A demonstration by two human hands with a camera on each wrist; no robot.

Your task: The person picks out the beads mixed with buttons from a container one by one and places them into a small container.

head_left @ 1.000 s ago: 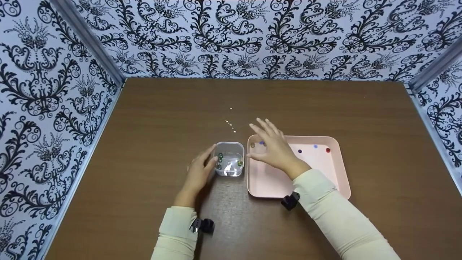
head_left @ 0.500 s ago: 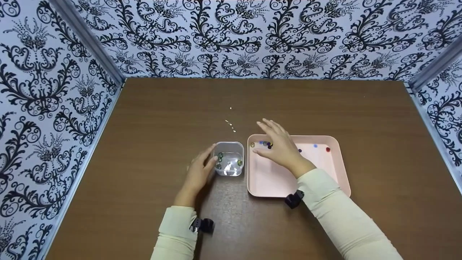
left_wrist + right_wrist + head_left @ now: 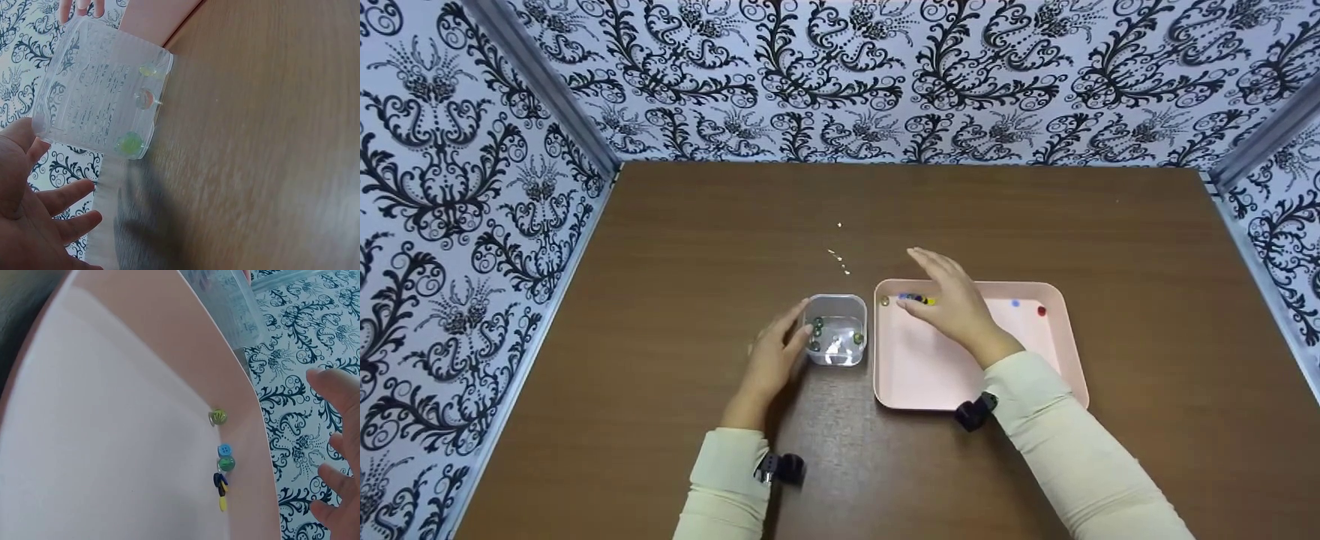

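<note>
A small clear plastic container (image 3: 835, 360) stands on the table, with several glass marbles (image 3: 130, 144) inside. My left hand (image 3: 769, 360) is at its left side, thumb at the rim and the other fingers extended. To the right, my right hand (image 3: 949, 304) hovers over the back of a pink tray (image 3: 1076, 367), fingers spread and holding nothing. Near its thumb, along the tray's back wall, lie a green marble (image 3: 226, 463), a blue button (image 3: 225, 450) and some dark and yellow pieces (image 3: 221, 484). A yellow-green marble (image 3: 217, 417) sits in the tray's corner.
Further right in the tray lie a red button (image 3: 1041, 310) and a light blue one (image 3: 1015, 304). Small bright specks (image 3: 840, 259) show on the brown table (image 3: 697, 225) behind the container. Patterned panels (image 3: 840, 90) rise along the back and sides.
My right hand has moved right, away from the container and further over the tray, uncovering small pieces by the back wall. My left hand and the container have stayed in place.
</note>
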